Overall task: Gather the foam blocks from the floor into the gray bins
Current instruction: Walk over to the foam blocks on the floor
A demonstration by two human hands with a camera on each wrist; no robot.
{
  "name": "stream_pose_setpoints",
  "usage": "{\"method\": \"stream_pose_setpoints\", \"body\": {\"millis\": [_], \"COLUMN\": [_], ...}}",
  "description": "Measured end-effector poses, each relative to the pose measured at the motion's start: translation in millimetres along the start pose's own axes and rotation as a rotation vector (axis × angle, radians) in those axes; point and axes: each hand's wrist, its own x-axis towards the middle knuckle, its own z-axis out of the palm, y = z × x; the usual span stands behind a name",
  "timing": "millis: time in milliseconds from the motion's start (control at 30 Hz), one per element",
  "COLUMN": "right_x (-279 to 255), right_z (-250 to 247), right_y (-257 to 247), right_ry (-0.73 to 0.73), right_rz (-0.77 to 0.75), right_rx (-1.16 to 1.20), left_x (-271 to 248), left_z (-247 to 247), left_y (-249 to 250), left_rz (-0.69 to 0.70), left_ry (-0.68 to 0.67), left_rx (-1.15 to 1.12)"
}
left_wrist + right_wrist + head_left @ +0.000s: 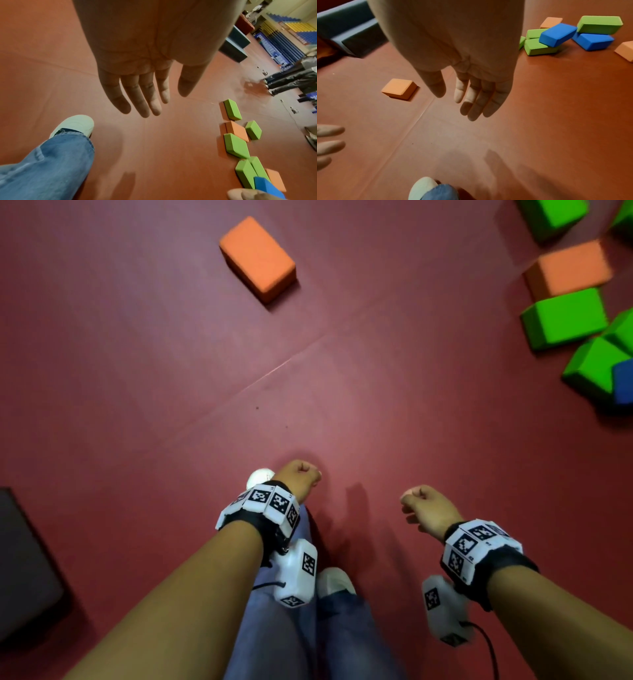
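**Over the red mat: both hands empty, blocks not yet collected**

Over the red floor mat [342,405] both hands hang free, well above the surface. The left hand [137,75] shows straight, relaxed fingers and holds nothing. The right hand [471,83] is likewise slack and empty. From the head camera the fingers are hidden behind the knuckles; the wrist views settle the matter.

One orange foam block [257,258] lies alone ahead, slightly to the left, flat on the mat. A loose pile of green blocks [565,318], with another orange block [568,268] and a blue block [623,383], sits well apart to the right. No gray bin can be identified with certainty; a dark box-like object [24,570] at lower left is unconfirmed.

Assessment: the blocks appear light, soft and slightly compressible, with matte, non-slip faces. Each is best taken across its two long side faces, or pressed between both palms when carrying several.
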Motion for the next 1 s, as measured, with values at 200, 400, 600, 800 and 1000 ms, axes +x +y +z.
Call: {"method": "stream_pose_setpoints", "body": {"millis": [200,400,600,800,1000], "right_x": [46,104,199,298,359], "right_z": [17,20,-15,-36,-21], "right_y": [-149,-278,-383,-475,-527], "right_ry": [-0.011,-0.060,-0.060,-0.102,-0.116], "right_rz": [-0.138,-0.223,-0.202,-0.209,-0.120], "right_rx": [-0.031,-0.057,-0.074,-0.102,-0.166], "left_x": [62,107,196,286,349], "left_z": [-108,-196,-235,-269,-299], "left_y": [57,127,227,332,398], "left_rz": [-0.028,-0.076,-0.110,-0.155,-0.143], "left_ry": [0.095,0.218,0.301,0.416,0.408], "left_rx": [-0.075,-0.047,0.041,0.082,0.153]}}
